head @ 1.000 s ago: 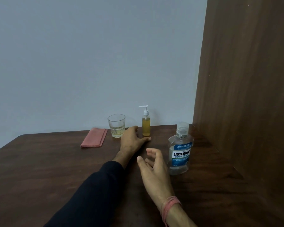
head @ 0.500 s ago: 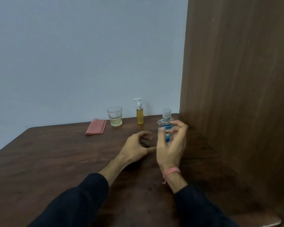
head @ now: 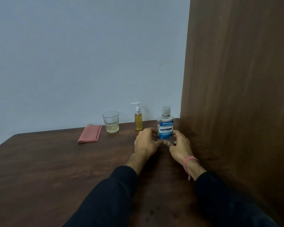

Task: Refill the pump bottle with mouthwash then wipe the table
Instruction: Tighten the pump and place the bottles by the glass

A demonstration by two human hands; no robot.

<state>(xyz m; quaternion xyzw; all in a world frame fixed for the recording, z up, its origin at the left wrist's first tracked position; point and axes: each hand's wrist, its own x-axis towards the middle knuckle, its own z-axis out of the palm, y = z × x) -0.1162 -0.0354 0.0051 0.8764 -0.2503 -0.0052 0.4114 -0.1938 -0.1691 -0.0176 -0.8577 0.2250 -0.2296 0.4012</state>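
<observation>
1. Head view, containers: the pump bottle stands upright at the far edge of the table, close to the wall; it holds yellow-orange liquid up to near its neck, and its white pump head is fitted on top.
2. Just left of it stands a clear glass with a shallow layer of pale yellowish liquid at the bottom.
3. The mouthwash bottle stands upright right of the pump bottle and nearer the person, beside the wooden panel. It is clear plastic with a clear cap in place and a blue and white label reading LISTERINE COOL MINT; its liquid level cannot be made out.
4. The left hand and the right hand cup the lower part of the mouthwash bottle from either side, fingers curled against it, the bottle resting on the table.
5. A folded pink cloth lies flat left of the glass.
</observation>
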